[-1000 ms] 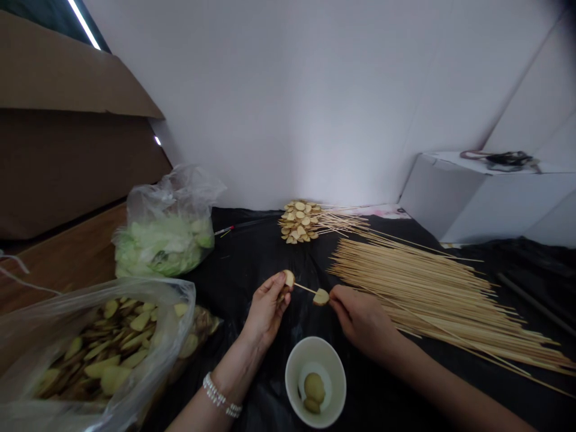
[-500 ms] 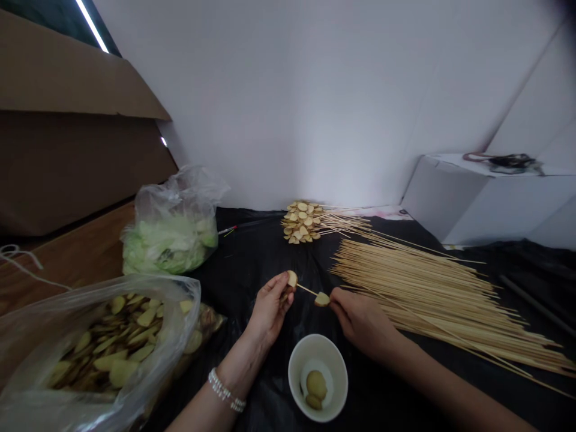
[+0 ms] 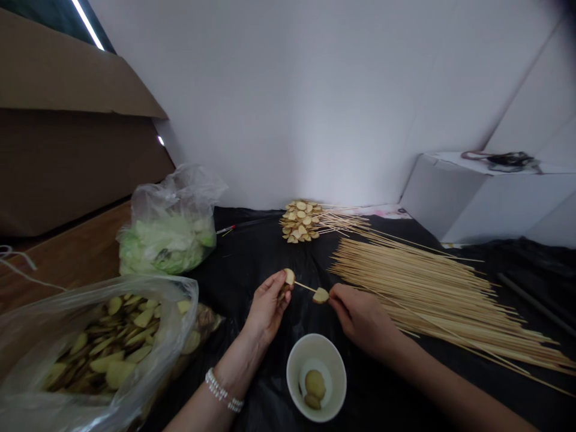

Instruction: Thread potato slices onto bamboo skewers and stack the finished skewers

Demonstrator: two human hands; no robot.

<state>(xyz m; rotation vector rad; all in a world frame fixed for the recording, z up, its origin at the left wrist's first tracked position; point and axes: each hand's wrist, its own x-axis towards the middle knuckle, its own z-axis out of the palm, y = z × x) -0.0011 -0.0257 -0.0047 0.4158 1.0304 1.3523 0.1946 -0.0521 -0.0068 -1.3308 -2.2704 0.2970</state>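
My left hand (image 3: 269, 306) is closed around a few potato slices (image 3: 288, 276), with the top one showing a pale cut face. A thin wooden skewer (image 3: 305, 287) runs from these slices toward my right hand (image 3: 360, 315). One more potato slice (image 3: 320, 295) sits on the skewer, just beside my right fingertips. The right fingers are pinched around the skewer, whose gripped part they hide. Below both hands stands a white bowl (image 3: 293, 393) with a few potato slices (image 3: 315, 386) at its bottom.
Left lie an open plastic bag (image 3: 186, 327) of potato slices and a bag of pale green vegetables (image 3: 168, 240). Loose skewers (image 3: 432, 294) spread at right. Threaded slices (image 3: 300, 222) are piled by the wall. A white box (image 3: 490, 201) stands at back right, on black sheeting (image 3: 252, 246).
The whole view has shifted slightly left. Both hands keep nearly the same pose, and the slices stay on the skewer between them.
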